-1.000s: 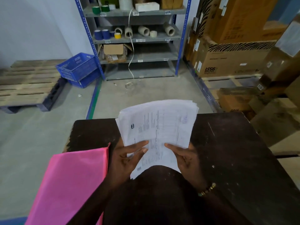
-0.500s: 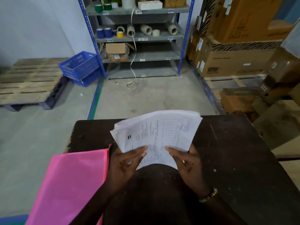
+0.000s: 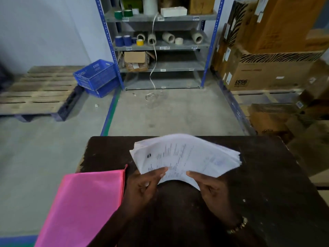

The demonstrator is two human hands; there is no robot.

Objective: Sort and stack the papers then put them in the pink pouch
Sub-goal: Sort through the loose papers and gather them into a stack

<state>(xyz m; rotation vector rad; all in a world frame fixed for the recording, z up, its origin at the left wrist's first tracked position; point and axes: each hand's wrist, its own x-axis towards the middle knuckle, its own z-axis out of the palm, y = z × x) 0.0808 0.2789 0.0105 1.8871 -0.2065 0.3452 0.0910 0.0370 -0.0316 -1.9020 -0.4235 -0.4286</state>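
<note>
A stack of printed white papers (image 3: 187,155) is held above the dark table (image 3: 267,175), tipped away from me so its far edge points down toward the tabletop. My left hand (image 3: 144,186) grips the near left edge with the thumb on top. My right hand (image 3: 210,188) grips the near right edge, a beaded bracelet on its wrist. The pink pouch (image 3: 83,207) lies flat at the table's left front, partly overhanging the edge, just left of my left forearm.
Beyond the table is bare concrete floor with a blue and green line (image 3: 110,113). A blue metal shelf (image 3: 160,43) with tape rolls stands at the back. Blue crates (image 3: 96,77) and a wooden pallet (image 3: 35,93) lie left; cardboard boxes (image 3: 267,68) stack right.
The stack has tilted forward and lowered toward the table, turning from nearly facing me to lying flatter. Both hands kept their grip on its near edge.
</note>
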